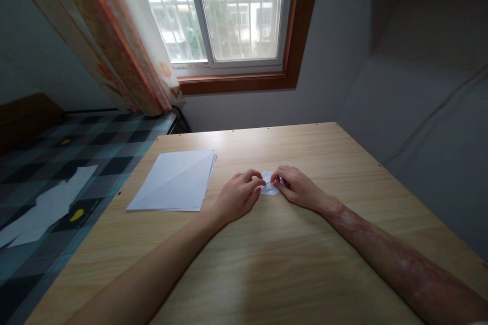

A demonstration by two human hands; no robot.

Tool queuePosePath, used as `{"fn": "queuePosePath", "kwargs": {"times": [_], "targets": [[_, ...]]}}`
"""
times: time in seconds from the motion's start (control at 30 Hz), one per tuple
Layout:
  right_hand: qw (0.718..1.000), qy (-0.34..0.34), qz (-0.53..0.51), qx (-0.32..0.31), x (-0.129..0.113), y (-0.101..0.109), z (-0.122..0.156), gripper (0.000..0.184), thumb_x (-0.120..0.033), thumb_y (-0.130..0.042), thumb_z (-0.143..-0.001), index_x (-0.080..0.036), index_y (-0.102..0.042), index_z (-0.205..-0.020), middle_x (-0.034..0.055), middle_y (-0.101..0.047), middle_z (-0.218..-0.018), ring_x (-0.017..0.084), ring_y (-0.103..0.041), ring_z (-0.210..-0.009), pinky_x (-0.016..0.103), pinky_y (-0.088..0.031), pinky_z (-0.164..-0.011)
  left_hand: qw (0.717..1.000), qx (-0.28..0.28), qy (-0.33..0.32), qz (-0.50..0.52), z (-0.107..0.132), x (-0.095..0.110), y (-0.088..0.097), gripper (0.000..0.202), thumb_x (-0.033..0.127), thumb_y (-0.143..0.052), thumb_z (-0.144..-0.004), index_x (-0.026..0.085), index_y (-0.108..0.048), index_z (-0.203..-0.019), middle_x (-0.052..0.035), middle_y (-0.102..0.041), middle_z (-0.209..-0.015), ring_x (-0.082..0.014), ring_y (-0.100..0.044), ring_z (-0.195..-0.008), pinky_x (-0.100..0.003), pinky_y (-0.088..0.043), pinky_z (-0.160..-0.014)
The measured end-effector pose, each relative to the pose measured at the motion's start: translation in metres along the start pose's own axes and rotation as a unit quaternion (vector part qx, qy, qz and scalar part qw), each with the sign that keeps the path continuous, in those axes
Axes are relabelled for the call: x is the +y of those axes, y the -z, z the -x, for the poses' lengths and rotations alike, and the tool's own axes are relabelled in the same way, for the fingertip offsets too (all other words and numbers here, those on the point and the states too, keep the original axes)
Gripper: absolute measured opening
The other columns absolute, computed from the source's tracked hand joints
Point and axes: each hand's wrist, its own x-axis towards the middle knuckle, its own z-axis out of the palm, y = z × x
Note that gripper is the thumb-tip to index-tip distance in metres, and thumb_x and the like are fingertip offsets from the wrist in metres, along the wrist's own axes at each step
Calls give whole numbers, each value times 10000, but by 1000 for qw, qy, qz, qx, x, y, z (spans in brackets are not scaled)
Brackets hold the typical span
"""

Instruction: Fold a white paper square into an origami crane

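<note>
Pinching a small folded white paper at frame centre on the wooden table, left hand and right hand fingertips clamped on its edges, stack of white sheets left of centre.

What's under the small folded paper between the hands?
The small folded paper lies on the wooden table; left hand and right hand pinch its edges. Anything beneath it is hidden.

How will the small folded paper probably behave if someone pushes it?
The small folded paper, pinched between left hand and right hand, looks thin, so probably light, sliding easily on the smooth wooden table. Its folded layers likely stiffen it, though crushable.
</note>
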Motion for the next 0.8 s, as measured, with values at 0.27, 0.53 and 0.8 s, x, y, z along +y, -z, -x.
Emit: {"fn": "queuePosePath", "kwargs": {"times": [0.27, 0.53, 0.8], "targets": [[1000, 14, 25, 9, -1, -1, 0, 123, -106, -645, -1004, -214, -698, -977, 43, -677, -908, 213, -615, -849, 352, -452, -800, 994, -46, -73, -65, 1, 3, 1, 294, 222, -561, -1073, 253, -755, -1292, -70, -784, -1324, -257, -727, -1107, -458, -525, -1025], [996, 47, 74, 28, -3, 0, 4, 170, -69, -707, -850, -228, -716, -908, 71, -727, -962, 266, -645, -938, 414, -487, -864, 991, -44, -87, -96, -2, 11, 4, 268, 255, -531, -1114, 221, -754, -1260, -80, -787, -1290, -255, -717, -1091, -455, -511, -1023], [995, 51, 74, 32, -8, 4, 5, 156, -103, -729, -847, -245, -740, -910, 88, -738, -1025, 292, -653, -988, 470, -540, -902, 988, -64, -108, -88, -3, 14, 5, 291, 287, -530, -1127, 243, -739, -1325, -84, -784, -1293, -262, -704, -1144, -463, -502, -1060]]}}
